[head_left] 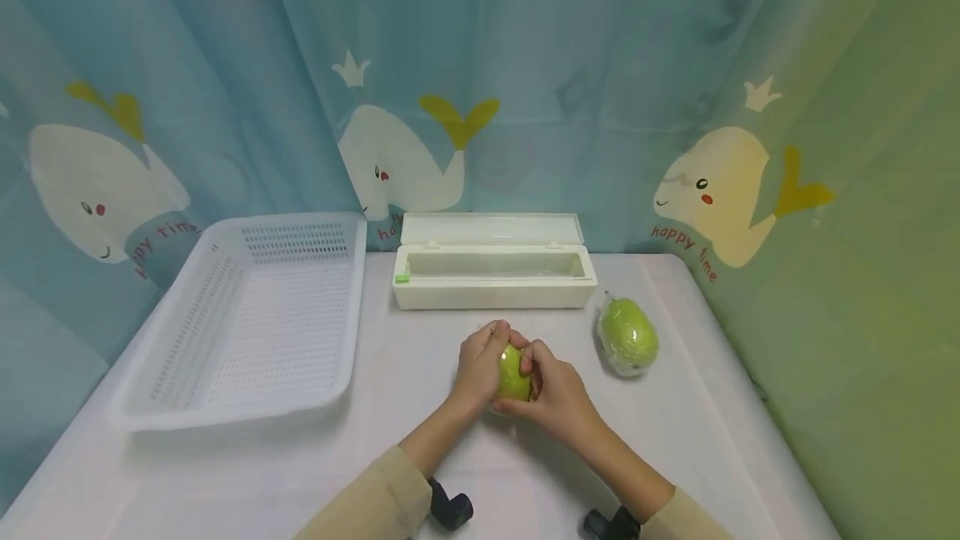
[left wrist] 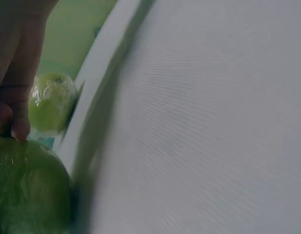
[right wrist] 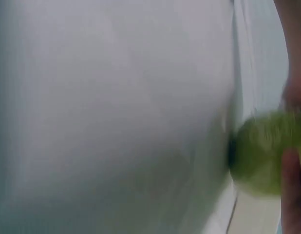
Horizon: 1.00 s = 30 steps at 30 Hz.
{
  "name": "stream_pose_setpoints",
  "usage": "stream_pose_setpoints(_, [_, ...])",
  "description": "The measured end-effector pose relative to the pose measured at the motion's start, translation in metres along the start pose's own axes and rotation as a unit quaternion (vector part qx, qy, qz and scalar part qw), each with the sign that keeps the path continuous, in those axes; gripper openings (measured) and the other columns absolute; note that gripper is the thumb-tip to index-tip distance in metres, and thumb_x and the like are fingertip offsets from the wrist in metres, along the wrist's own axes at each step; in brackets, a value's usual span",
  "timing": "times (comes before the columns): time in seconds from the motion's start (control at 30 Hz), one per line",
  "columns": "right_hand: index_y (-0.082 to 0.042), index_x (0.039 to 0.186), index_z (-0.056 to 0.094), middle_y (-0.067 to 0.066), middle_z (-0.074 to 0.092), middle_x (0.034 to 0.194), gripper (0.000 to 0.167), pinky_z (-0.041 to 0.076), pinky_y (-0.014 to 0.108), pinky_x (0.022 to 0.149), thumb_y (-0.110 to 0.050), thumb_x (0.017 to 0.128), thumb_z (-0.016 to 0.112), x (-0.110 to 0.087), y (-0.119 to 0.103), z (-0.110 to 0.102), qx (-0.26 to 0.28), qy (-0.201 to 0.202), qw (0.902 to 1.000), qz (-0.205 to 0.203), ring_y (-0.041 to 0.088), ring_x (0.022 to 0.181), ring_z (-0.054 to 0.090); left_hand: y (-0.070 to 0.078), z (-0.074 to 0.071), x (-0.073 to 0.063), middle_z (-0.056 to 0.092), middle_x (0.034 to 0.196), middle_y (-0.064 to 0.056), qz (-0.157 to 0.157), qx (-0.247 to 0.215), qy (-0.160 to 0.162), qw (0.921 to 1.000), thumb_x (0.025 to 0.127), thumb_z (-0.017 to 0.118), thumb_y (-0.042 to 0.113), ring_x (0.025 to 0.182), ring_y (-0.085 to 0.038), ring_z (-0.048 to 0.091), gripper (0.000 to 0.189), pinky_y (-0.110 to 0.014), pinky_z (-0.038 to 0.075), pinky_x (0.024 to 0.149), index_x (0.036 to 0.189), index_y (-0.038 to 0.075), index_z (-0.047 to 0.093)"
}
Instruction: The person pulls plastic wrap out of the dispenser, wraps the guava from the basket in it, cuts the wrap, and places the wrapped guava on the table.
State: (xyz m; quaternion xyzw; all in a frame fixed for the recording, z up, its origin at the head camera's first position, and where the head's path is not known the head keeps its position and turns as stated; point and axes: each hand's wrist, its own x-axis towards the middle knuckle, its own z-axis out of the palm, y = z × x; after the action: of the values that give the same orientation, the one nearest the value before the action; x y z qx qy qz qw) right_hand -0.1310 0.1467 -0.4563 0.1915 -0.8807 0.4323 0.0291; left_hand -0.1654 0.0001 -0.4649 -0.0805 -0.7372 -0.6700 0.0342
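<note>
Both hands hold one smooth green fruit (head_left: 513, 375) close over the table's middle. My left hand (head_left: 477, 367) is wrapped along its left side, with fingers over the far end. From the right, my right hand (head_left: 561, 397) grips it between thumb and curled fingers. In the left wrist view the fruit (left wrist: 31, 190) has a shiny, film-like surface, with fingertips right at its top. It is blurred in the right wrist view. A second green fruit (head_left: 628, 333), wrapped in clear film gathered at its stem end, lies to the right of my hands.
Behind the hands stands a long white box (head_left: 495, 297) with its lid raised and a small green slider at its left. A white slotted basket (head_left: 348, 357) sits at the left. A curtain with whale prints (head_left: 525, 40) hangs behind the white table (head_left: 720, 440).
</note>
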Motion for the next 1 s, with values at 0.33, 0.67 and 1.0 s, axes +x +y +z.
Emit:
stream_pose_setpoints(0.33, [-0.015, 0.127, 0.056, 0.016, 0.057, 0.108, 0.052, 0.054, 0.033, 0.077, -0.025, 0.083, 0.082, -0.006, 0.022, -0.013, 0.11, 0.003, 0.9934, 0.032, 0.024, 0.091, 0.059, -0.011, -0.015, 0.007, 0.064, 0.135, -0.008, -0.046, -0.086, -0.072, 0.9926, 0.107, 0.031, 0.044, 0.136, -0.026, 0.049, 0.051, -0.042, 0.03, 0.118, 0.153, 0.024, 0.038])
stream_pose_setpoints(0.67, [-0.011, 0.155, 0.032, 0.025, 0.051, 0.144, 0.078, 0.046, 0.055, 0.104, -0.018, 0.09, 0.074, -0.001, 0.041, -0.011, 0.222, -0.088, 0.966, 0.1, 0.041, 0.126, 0.056, -0.01, -0.028, 0.012, 0.032, 0.159, -0.019, -0.149, -0.224, -0.052, 0.9616, 0.104, 0.026, 0.051, 0.15, -0.04, 0.02, 0.061, -0.06, 0.01, 0.121, 0.153, 0.016, 0.021])
stream_pose_setpoints(1.0, [-0.011, 0.143, 0.046, 0.02, 0.057, 0.137, 0.063, 0.047, 0.054, 0.103, -0.021, 0.089, 0.076, -0.003, 0.038, -0.007, 0.201, -0.087, 0.9688, 0.116, 0.036, 0.121, 0.06, -0.01, -0.046, -0.011, 0.037, 0.15, -0.023, -0.204, -0.152, -0.005, 0.9671, 0.105, 0.025, 0.054, 0.138, -0.039, 0.042, 0.061, -0.05, 0.038, 0.112, 0.145, 0.009, 0.022])
